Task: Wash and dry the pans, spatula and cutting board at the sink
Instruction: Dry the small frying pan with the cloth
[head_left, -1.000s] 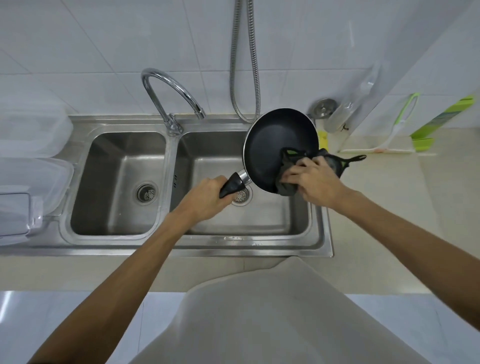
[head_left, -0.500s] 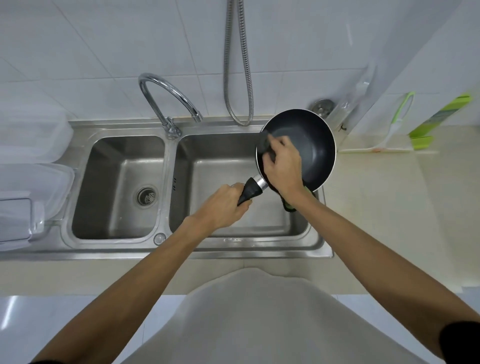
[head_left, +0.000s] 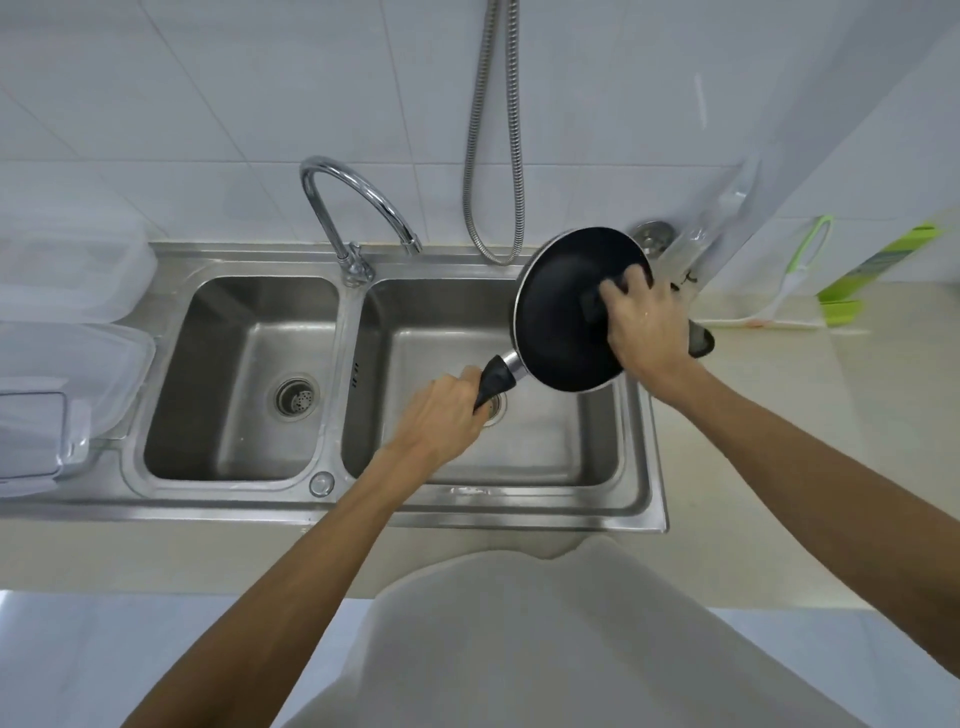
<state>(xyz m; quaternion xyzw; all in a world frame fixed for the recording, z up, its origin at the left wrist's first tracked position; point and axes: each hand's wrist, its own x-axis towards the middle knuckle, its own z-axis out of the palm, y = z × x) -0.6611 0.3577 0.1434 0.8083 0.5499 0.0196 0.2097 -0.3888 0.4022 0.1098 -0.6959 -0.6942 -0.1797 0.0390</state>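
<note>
Head view: over the sink (head_left: 519, 512), the pan (head_left: 561, 322) is gripped by the left hand (head_left: 441, 421); the cloth (head_left: 595, 304), clutched by the right hand (head_left: 649, 327), should be pressed evenly.

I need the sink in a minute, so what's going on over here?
A person is wiping a black frying pan over the right basin of the double sink. The left hand grips the pan's handle and holds it tilted, while the right hand presses a dark cloth against the pan's inside near its far rim. No water shows at the faucet.
</note>
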